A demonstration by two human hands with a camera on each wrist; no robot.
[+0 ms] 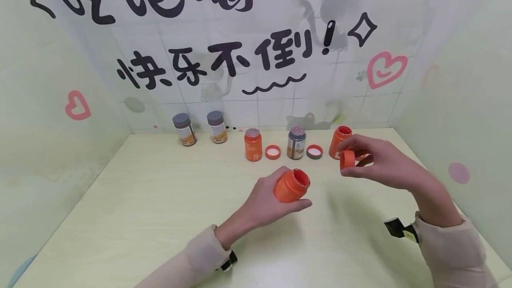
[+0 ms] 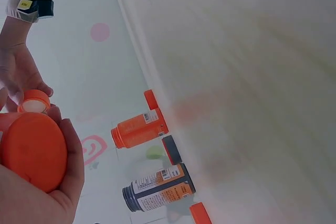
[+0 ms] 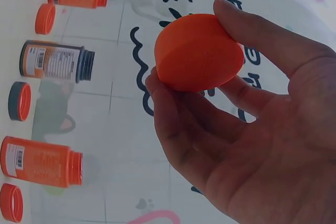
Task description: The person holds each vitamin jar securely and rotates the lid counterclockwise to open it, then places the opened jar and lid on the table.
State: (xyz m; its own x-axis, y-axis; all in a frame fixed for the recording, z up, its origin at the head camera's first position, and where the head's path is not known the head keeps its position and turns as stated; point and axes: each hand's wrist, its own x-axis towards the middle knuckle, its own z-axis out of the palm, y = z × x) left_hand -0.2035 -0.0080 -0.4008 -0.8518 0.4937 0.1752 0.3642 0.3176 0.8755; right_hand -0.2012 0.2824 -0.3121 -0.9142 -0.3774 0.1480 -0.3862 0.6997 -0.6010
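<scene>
My left hand [image 1: 262, 201] grips an orange bottle [image 1: 288, 188], its uncovered mouth tilted up and to the right. In the left wrist view the round base of this bottle [image 2: 34, 150] faces the camera. Off to the right, my right hand [image 1: 380, 163] pinches an orange screw cap [image 1: 347, 160] between thumb and fingers, apart from the bottle. The right wrist view shows the outer top of that cap [image 3: 199, 51]. Behind the right hand stands another uncapped orange bottle [image 1: 340, 140], partly covered by the fingers; an orange cap [image 3: 11, 203] lies beside it.
Along the back stand an orange bottle [image 1: 253, 146] and a grey bottle [image 1: 296, 144], both with patterned seals. An orange cap [image 1: 273, 152] and a grey-rimmed cap [image 1: 314, 152] lie nearby. Two capped grey bottles [image 1: 185, 130] stand farther left. Printed walls enclose the table [image 1: 140, 199].
</scene>
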